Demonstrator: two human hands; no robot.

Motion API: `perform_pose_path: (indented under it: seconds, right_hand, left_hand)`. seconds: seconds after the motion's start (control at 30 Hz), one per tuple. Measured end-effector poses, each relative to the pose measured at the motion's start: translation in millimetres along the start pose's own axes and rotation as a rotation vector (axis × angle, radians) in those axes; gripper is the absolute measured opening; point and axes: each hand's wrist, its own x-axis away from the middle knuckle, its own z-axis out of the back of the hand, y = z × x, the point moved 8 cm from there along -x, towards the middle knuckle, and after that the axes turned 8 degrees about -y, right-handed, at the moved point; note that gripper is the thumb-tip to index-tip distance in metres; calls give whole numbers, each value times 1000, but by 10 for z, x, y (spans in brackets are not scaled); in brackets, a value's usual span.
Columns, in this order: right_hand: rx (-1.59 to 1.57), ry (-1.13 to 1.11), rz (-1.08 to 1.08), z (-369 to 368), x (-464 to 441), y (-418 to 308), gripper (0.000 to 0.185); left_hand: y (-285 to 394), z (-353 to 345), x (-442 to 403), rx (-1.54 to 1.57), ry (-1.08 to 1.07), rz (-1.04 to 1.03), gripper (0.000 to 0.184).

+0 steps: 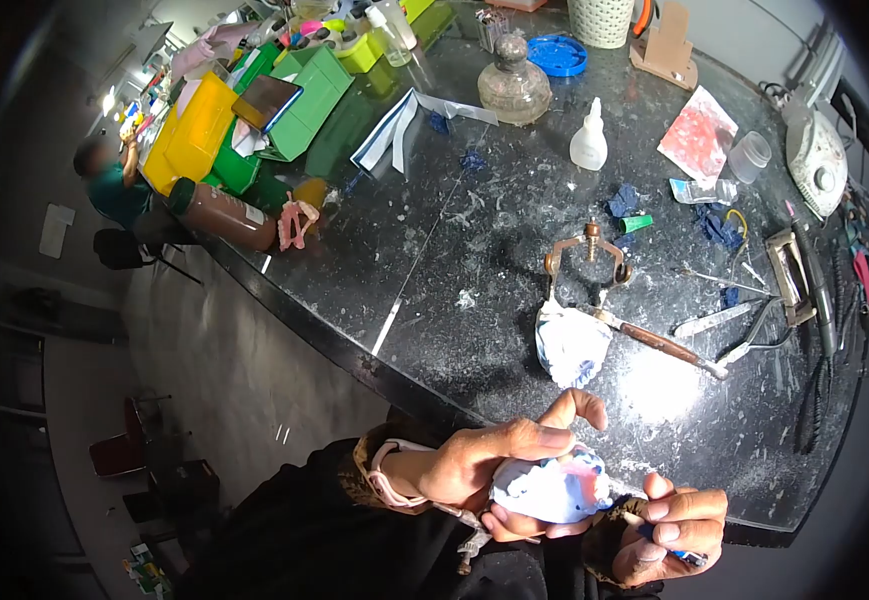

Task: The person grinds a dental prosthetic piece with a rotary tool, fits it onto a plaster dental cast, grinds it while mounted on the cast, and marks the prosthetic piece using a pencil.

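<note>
My left hand (474,462), with a strap round its wrist, is closed around a white plaster dental cast (544,490). Pink material covers the cast's right side. Below that hand a small metal fitting (471,545) shows; whether it joins the cast I cannot see. Just right of the cast, the fingers of my right hand (676,530) are curled on a slim tool (692,558) with a blue and dark end. Most of the tool is hidden by the fingers. Beyond both hands, a brass-coloured dental articulator (609,268) lies on the bench with another plaster cast (569,345).
On the dark, dusty bench (494,350) lie metal hand tools (744,325) at the right. A glass burner (514,85) and white dropper bottle (588,140) stand farther back. Green and yellow bins (309,100) fill the far left; a seated person (114,190) is beyond.
</note>
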Motion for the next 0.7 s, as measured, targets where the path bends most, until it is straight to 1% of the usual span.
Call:
perform_pose_path:
  seconds: [0.07, 0.13, 0.37, 0.47, 0.57, 0.63, 0.7]
  right_hand:
    - [9, -29, -20, 1, -12, -4, 19]
    - [-13, -7, -6, -4, -3, 11, 19]
    - [-13, -1, -31, -20, -15, 34, 18]
    - [-34, -27, -117, -41, -51, 37, 20]
    - [-15, -104, -125, -83, -77, 37, 22]
    - [-3, -203, -102, -109, -137, 13, 23]
    - [23, -290, -102, -155, -185, 4, 22]
  left_hand:
    - [-4, 4, -6, 4, 1, -6, 32]
    - [1, -4, -19, 10, -5, -11, 31]
    - [17, 9, -18, 8, 70, 1, 30]
    - [6, 45, -15, -15, 110, 2, 29]
    - [38, 29, -16, -98, 138, -3, 30]
    - [48, 34, -9, -156, 174, -9, 32]
    - [26, 105, 29, -197, 210, -1, 42]
